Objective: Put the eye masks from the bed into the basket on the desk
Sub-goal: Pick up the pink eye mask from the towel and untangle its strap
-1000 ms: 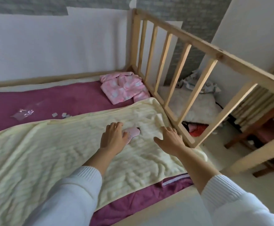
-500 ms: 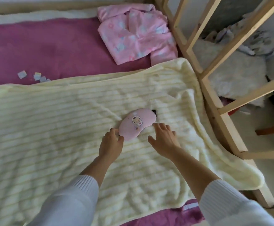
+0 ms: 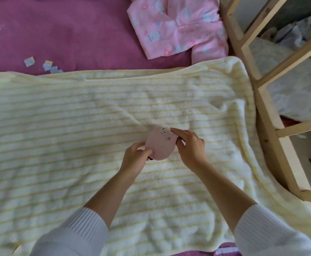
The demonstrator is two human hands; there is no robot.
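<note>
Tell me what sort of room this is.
Most likely a bedroom: a magenta bed sheet under a cream striped fleece blanket, a folded pink patterned pyjama top, and a pale wooden bed rail alongside.

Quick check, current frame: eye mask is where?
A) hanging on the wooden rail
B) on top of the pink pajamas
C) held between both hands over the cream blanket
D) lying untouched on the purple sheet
C: the left hand and right hand both grip the pink eye mask over the cream blanket; the pink pajamas lie apart at the top.
</note>
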